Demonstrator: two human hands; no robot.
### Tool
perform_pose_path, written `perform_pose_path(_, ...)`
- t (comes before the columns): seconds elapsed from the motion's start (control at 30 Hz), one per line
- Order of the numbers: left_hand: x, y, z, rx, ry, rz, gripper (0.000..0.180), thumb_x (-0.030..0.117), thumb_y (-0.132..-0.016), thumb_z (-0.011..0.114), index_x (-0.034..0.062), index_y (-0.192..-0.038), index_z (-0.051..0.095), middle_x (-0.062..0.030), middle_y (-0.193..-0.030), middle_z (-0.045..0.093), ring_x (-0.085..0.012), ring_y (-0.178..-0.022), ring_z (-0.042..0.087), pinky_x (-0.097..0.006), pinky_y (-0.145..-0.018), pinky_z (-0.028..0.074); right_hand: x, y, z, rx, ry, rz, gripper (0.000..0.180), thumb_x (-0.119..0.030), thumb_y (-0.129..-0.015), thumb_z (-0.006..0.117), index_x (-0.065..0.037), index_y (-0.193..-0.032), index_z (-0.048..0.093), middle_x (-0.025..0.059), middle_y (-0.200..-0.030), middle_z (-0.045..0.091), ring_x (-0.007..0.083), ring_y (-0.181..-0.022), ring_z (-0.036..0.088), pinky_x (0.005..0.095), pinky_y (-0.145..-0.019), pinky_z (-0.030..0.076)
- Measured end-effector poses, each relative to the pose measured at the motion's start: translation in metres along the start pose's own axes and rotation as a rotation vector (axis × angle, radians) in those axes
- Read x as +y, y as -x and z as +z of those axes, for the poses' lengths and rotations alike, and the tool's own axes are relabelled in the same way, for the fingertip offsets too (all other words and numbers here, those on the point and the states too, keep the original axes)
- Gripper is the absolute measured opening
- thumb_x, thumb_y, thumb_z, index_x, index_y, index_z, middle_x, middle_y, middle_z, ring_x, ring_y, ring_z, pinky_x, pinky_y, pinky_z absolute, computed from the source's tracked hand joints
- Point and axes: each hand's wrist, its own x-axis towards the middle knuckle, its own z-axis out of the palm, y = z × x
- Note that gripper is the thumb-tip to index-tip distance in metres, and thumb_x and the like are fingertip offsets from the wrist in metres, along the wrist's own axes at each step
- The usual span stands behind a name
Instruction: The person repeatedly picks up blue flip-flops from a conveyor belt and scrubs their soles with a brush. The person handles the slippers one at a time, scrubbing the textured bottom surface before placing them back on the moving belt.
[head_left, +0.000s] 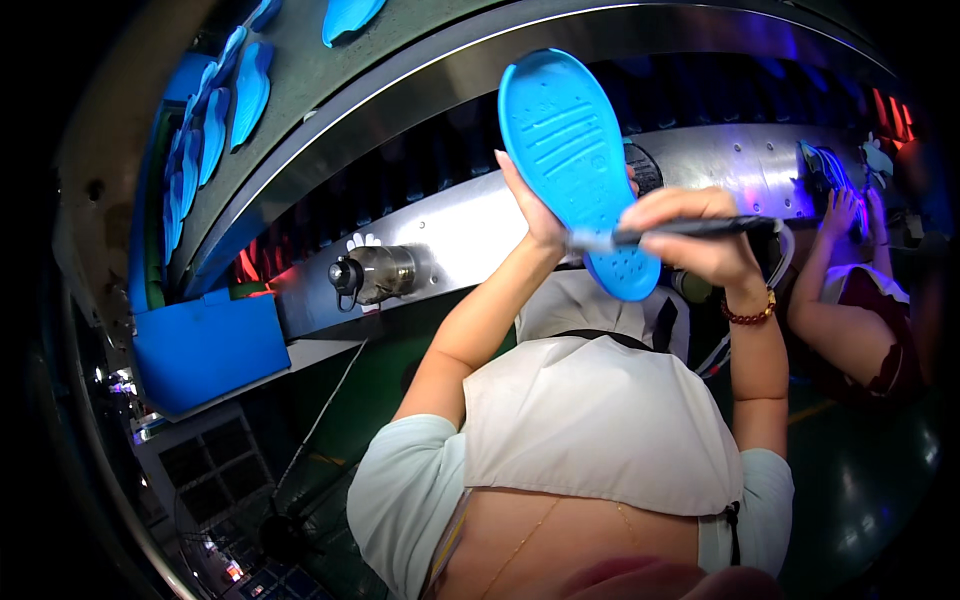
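Observation:
A bright blue shoe sole [565, 130] is held up in front of me, its patterned face with ridges and small holes turned into view. My left hand [537, 212] grips its left edge from behind, with most of the fingers hidden. My right hand [700, 245] is closed around a black pen-shaped tool [742, 226], held level across the narrower, lower end of the sole. The tool's pale tip is smeared by motion and points left; whether it touches the sole I cannot tell. A pale cable hangs near the tool's rear end.
A dark-capped bottle [385, 275] lies on the metal ledge [460, 235]. Several blue soles [252, 95] rest on the belt [300, 75] at upper left, above a blue panel [210, 350]. At right, a co-worker's hands [842, 212] are near a lit blue item.

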Motion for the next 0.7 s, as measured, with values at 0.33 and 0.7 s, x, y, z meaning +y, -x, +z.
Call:
perform_pose_path(0.33,0.019,-0.021,0.003,-0.121,0.001,0.225,0.105,0.085,-0.060,0.008,0.0012,-0.113,0.044,-0.0226,-0.091,0.056,-0.0334,-0.077,0.057,-0.044,-0.069,0.048,0.000,0.010,-0.005,0.279,0.291,-0.058,0.020,0.001,-0.064,0.066,0.001,-0.084,0.063,0.0121,-0.082,0.064,0.0226,-0.081,0.061,0.0313,-0.074,0.047)
perform_pose_path(0.7,0.037,-0.025,0.012,-0.146,-0.078,0.276,0.106,0.085,-0.061,0.007,0.0011,-0.116,0.043,-0.0234,-0.098,0.055,-0.0343,-0.084,0.056,-0.046,-0.074,0.046,0.001,0.031,0.001,0.071,0.339,-0.100,0.019,0.002,-0.066,0.065,0.002,-0.085,0.063,0.0132,-0.088,0.063,0.0228,-0.085,0.060,0.0304,-0.078,0.046)
